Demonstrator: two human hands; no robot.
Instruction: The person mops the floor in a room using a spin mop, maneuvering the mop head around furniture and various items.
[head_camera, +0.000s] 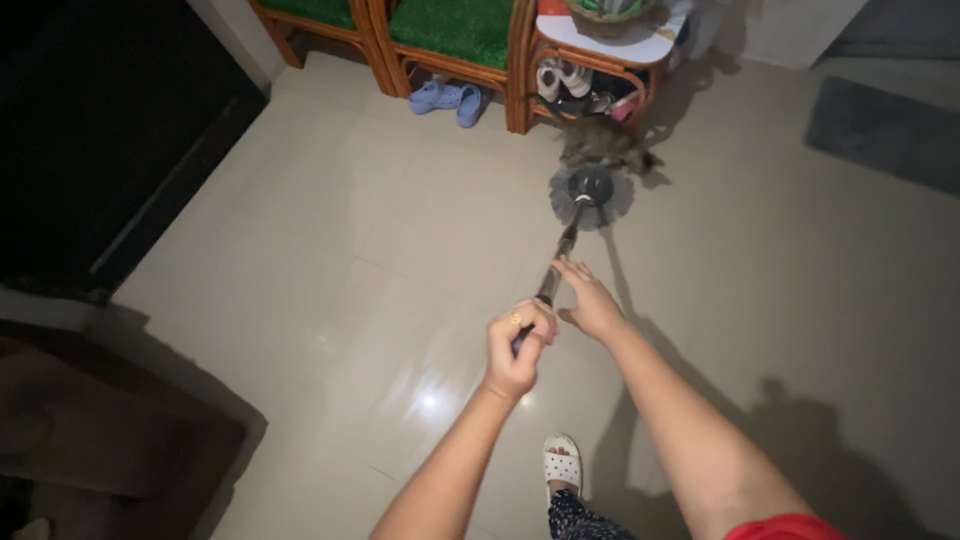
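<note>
Head view, looking down at a pale tiled floor (330, 250). I see the mop (590, 195) stretched away from me: a thin dark pole running from my hands up to a round grey head with a dark hub and a fringe of pale strands, lying flat on the floor just before the wooden chairs (440, 50). My left hand (517, 345) is clenched round the pole's near end, a gold ring showing on one finger. My right hand (588, 298) is released, fingers spread, just beside the pole and a little farther along it; I cannot tell whether it touches. A cat (603, 145) crouches just beyond the mop head, near a small table (610, 45) with shoes (565, 80) beneath. Blue slippers (447, 98) lie under a chair with green cushions. My white-sandalled foot (561, 465) shows at the bottom.
</note>
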